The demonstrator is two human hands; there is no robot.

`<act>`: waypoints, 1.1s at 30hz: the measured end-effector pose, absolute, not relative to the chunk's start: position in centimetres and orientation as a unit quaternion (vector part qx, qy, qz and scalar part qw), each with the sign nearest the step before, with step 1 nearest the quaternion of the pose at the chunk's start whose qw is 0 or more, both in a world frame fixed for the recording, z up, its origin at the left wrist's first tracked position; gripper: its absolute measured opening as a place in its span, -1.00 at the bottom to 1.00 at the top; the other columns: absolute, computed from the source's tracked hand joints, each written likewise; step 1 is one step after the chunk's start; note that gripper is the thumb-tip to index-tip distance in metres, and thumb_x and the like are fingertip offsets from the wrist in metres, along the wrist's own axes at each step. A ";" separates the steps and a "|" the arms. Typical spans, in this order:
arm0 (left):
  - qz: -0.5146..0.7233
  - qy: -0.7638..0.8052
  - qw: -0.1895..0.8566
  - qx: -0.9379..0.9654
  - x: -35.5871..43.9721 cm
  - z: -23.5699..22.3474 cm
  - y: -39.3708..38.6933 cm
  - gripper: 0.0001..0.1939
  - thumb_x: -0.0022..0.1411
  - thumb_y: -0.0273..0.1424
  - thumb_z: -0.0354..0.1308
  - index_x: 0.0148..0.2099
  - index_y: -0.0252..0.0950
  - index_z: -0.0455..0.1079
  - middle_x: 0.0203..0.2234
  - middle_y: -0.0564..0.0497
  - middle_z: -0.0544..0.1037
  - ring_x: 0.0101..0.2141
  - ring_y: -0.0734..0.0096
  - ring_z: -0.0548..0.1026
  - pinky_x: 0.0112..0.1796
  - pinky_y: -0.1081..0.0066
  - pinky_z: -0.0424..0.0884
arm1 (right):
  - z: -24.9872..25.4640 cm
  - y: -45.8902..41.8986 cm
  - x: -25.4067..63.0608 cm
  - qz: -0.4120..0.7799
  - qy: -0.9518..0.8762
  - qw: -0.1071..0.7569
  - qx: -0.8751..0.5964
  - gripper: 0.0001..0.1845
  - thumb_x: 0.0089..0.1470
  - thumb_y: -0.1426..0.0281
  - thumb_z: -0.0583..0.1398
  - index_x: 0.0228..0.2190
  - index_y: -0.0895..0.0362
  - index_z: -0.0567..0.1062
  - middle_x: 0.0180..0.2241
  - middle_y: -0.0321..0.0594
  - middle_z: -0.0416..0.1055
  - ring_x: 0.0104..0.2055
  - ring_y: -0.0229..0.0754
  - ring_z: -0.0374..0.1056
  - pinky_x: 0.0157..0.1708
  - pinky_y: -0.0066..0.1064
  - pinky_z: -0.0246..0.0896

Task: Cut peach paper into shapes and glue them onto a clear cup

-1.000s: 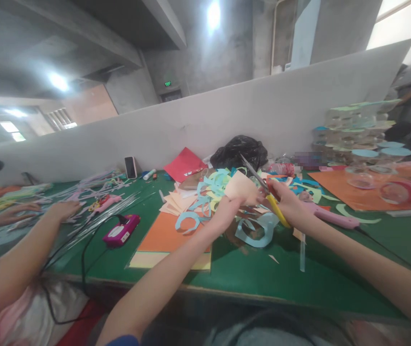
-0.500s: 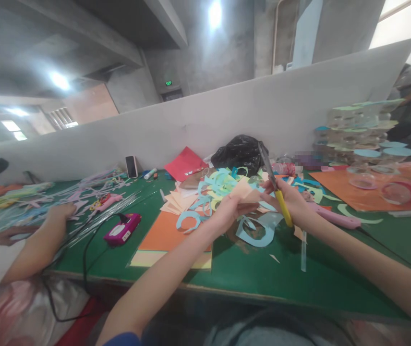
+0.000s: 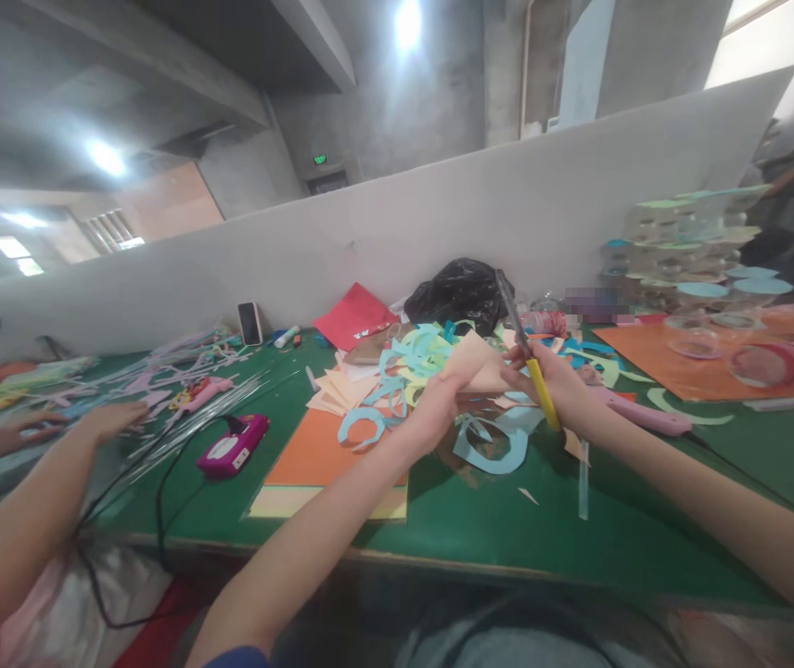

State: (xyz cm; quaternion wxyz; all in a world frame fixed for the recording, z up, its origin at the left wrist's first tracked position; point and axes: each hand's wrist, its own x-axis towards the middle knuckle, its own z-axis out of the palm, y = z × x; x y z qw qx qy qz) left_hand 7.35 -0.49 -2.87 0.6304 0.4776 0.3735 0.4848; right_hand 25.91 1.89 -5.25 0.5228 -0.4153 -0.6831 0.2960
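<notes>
Head view, left fingers (image 3: 447, 388) gripping paper (image 3: 473, 356), right fingers (image 3: 544, 358) scissors (image 3: 542, 391), scraps (image 3: 426, 351) around, bag (image 3: 463, 295) behind

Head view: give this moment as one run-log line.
left hand: holding peach paper | right hand: holding yellow-handled scissors | green table: paper scraps

L hand (image 3: 441, 408) has peach paper (image 3: 475, 357) in its fingers; R hand (image 3: 558, 382) holds yellow-handled scissors (image 3: 540, 384), blades pointing far, its fingers maybe touching the paper too. Green bench (image 3: 494, 524): blue/green scraps (image 3: 425, 348) mid, magenta box (image 3: 234, 447) w/ cord (image 3: 160, 515) at L, blk bag (image 3: 459, 292) far, pink glue gun (image 3: 640, 410) R.
</notes>
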 end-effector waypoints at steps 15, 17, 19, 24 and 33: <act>0.495 0.335 0.631 0.495 7.7 -2.9 -0.8 -0.63 0.22 -0.33 0.16 -0.02 -0.48 0.51 -0.20 -0.28 0.65 -0.24 0.10 0.64 -0.13 0.17 0.53 | -4.4 1.2 25.8 0.304 -0.680 0.531 -0.405 -0.57 -0.03 0.05 0.29 -0.32 0.05 0.27 -0.45 -0.30 0.32 -0.38 -0.13 0.31 -0.38 -0.29 0.25; 0.490 0.332 0.630 0.503 7.8 -2.8 -1.0 -0.61 0.22 -0.31 0.17 -0.01 -0.50 0.50 -0.21 -0.30 0.65 -0.24 0.08 0.64 -0.12 0.16 0.52 | -4.4 1.2 25.7 0.308 -0.676 0.539 -0.398 -0.57 -0.02 0.05 0.29 -0.33 0.05 0.26 -0.42 -0.29 0.33 -0.37 -0.14 0.30 -0.36 -0.29 0.25; 0.489 0.323 0.629 0.511 7.8 -2.7 -1.2 -0.60 0.21 -0.29 0.18 -0.02 -0.50 0.51 -0.20 -0.30 0.65 -0.23 0.07 0.64 -0.12 0.17 0.52 | -4.4 1.2 25.7 0.309 -0.673 0.543 -0.396 -0.57 -0.02 0.05 0.29 -0.34 0.05 0.25 -0.39 -0.27 0.34 -0.35 -0.14 0.30 -0.34 -0.28 0.25; 0.489 0.312 0.631 0.516 7.8 -2.7 -1.3 -0.64 0.16 -0.27 0.22 -0.14 -0.47 0.57 -0.22 -0.27 0.66 -0.18 0.06 0.63 -0.10 0.18 0.51 | -4.4 1.2 25.7 0.306 -0.677 0.534 -0.403 -0.58 -0.01 0.06 0.27 -0.35 0.04 0.22 -0.40 -0.27 0.33 -0.33 -0.12 0.31 -0.33 -0.27 0.23; 0.480 0.317 0.631 0.520 7.8 -2.6 -1.3 -0.60 0.20 -0.19 0.20 -0.13 -0.46 0.56 -0.22 -0.26 0.66 -0.23 0.08 0.64 -0.06 0.14 0.49 | -4.9 1.8 25.7 0.288 -0.676 0.542 -0.409 -0.59 -0.03 0.06 0.26 -0.36 0.04 0.23 -0.46 -0.31 0.27 -0.40 -0.15 0.25 -0.40 -0.29 0.20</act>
